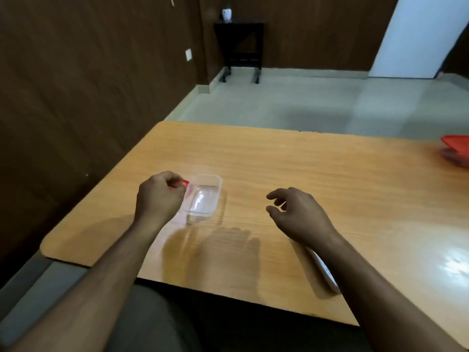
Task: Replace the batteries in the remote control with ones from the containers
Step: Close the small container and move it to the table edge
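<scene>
A small clear plastic container lies on the wooden table, left of centre. My left hand hovers at its left edge with the fingers curled round a small red object; most of that object is hidden in the fist. My right hand floats above the table to the right of the container, fingers loosely bent and holding nothing. A white remote control lies near the table's front edge, mostly hidden under my right forearm.
A second container with a red lid sits at the table's far right edge. A dark wood wall runs along the left. A black side table stands far back on the pale floor.
</scene>
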